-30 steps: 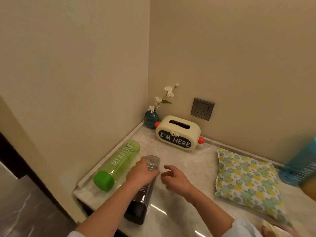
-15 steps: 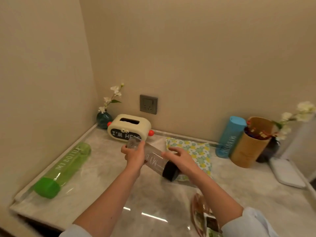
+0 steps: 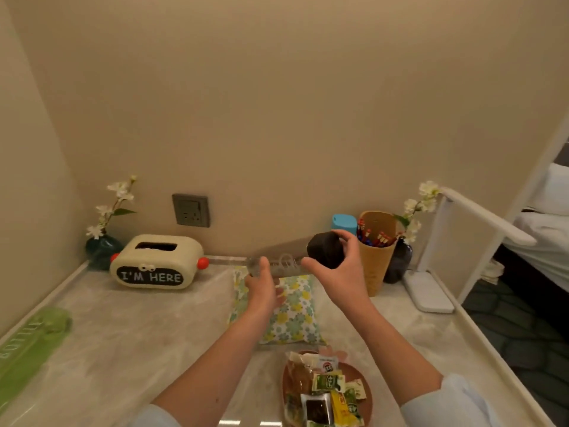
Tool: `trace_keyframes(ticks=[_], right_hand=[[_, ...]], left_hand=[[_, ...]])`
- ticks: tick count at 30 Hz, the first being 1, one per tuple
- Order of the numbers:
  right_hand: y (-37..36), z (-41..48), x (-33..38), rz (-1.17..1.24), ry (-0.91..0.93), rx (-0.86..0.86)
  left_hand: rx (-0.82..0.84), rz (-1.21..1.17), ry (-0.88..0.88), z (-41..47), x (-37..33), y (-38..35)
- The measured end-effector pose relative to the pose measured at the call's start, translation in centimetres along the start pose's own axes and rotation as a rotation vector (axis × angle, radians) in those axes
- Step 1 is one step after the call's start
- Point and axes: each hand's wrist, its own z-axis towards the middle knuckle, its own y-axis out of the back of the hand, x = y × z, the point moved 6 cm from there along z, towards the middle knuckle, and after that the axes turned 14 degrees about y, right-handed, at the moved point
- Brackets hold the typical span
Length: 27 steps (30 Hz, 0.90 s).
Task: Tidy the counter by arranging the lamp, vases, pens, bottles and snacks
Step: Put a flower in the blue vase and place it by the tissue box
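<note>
Currently the clear bottle [image 3: 284, 267] is off the desk [image 3: 147, 349], held roughly level in the air above the far end of the flowered pouch [image 3: 292, 318].

Right hand [image 3: 341, 269]: thumb and fingers curled round the bottle's black cap [image 3: 325, 249], which faces the camera.

Left hand [image 3: 261, 286]: at the clear end, thumb raised against it. Its fingers are blurred, so I cannot tell whether it grips or only supports.

Positions on the desk:
- Green bottle [image 3: 27, 343] lies flat along the left edge.
- Blue bottle [image 3: 345, 221] stands at the back wall, just behind the tan cup [image 3: 377, 260] holding the pens [image 3: 372, 237].
- Dark vase [image 3: 398, 261] with white flowers is just beside the cup, on its right.
- White lamp [image 3: 426, 291] has its base near that vase.
- Teal vase [image 3: 100, 249] is in the far left corner, beside the cream tissue box [image 3: 157, 263] lettered "I'M HERE".
- Plate [image 3: 286, 380] of snacks [image 3: 326, 392] sits at the near edge, just in front of the pouch.
</note>
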Motion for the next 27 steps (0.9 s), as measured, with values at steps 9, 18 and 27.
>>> trace_keyframes(ticks=[9, 18, 27], right_hand=[[0.2, 3.2, 0.9, -0.354, 0.155, 0.114], [-2.7, 5.8, 0.0, -0.443, 0.190, 0.167], [-5.5, 8.8, -1.2, -0.512, 0.135, 0.294]], left_hand=[[0.305, 1.726, -0.516, 1.7, 4.8, -5.9], [0.093, 2.004, -0.409, 3.6, 3.6, -5.4], [0.017, 1.982, -0.283, 5.6, -0.8, -2.3]])
